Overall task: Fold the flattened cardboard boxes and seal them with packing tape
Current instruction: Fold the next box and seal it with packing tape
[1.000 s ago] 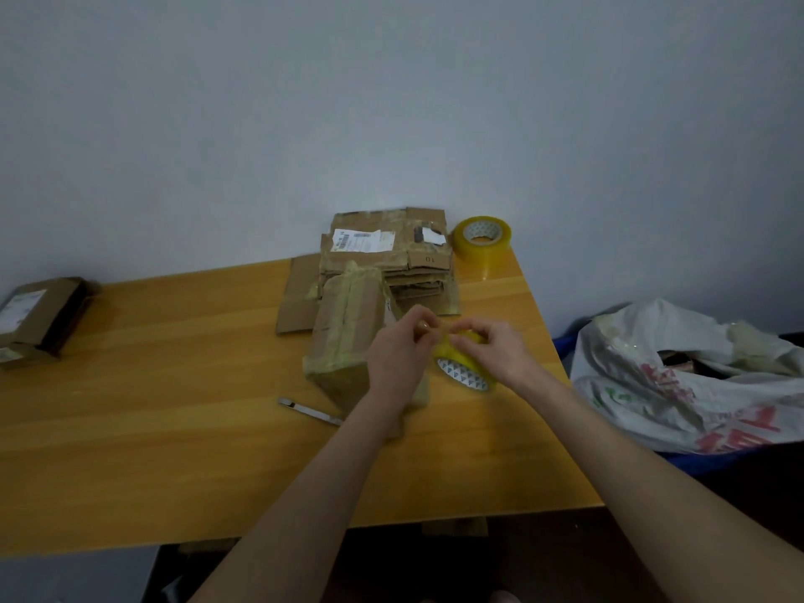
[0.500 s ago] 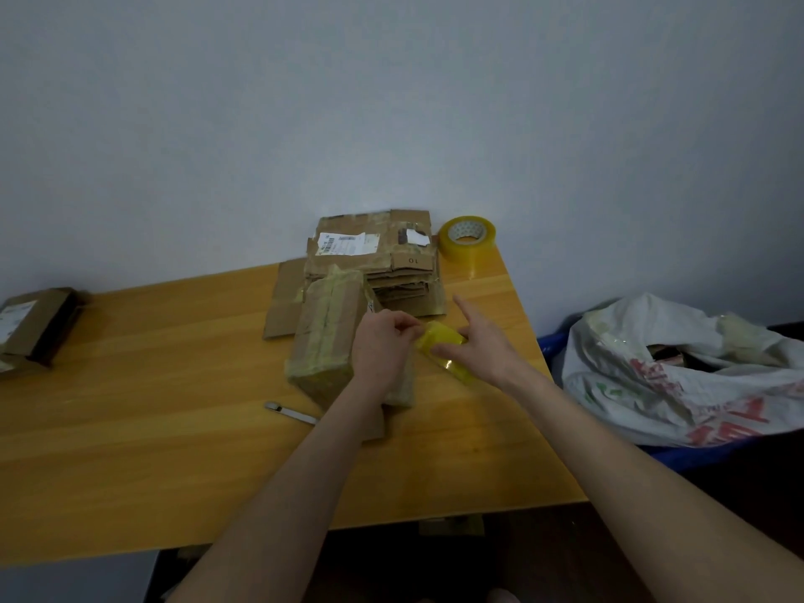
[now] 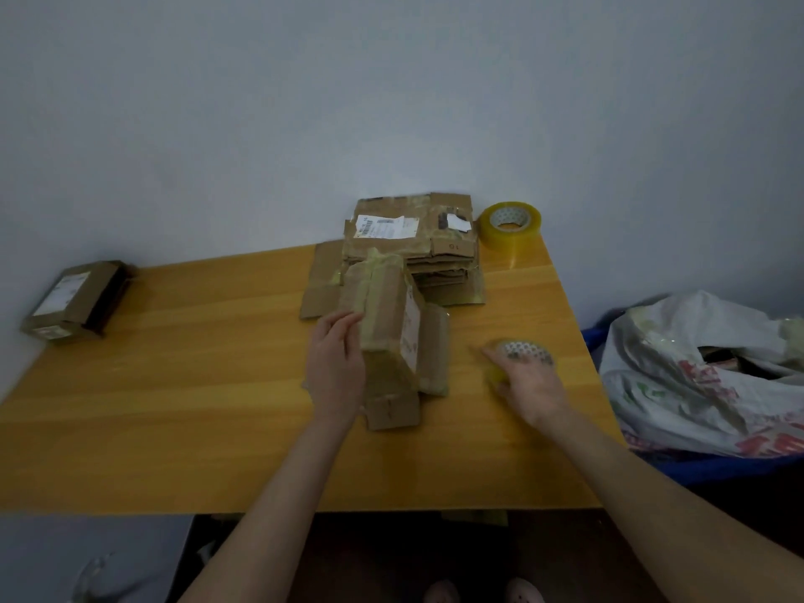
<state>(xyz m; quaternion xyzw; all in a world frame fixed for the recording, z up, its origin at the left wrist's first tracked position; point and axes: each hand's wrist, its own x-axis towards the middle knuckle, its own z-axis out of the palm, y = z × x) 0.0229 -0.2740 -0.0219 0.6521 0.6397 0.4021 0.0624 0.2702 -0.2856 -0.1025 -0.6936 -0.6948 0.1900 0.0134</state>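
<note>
now the left hand [image 3: 335, 363] lies with straight fingers against the left side of the taped cardboard box [image 3: 391, 315], which stands on the table [image 3: 174, 406] just in front of the stack of flattened boxes [image 3: 413, 241]. well apart from it, the right hand [image 3: 533, 387] rests over a tape roll [image 3: 524, 352] lying flat to the box's right; blur hides whether it grips the roll.

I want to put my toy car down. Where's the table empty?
Bare tabletop between the small cardboard box and the left hand, and along the front edge. Crowded from the flattened cardboard stack to the right hand on its tape roll.
</note>
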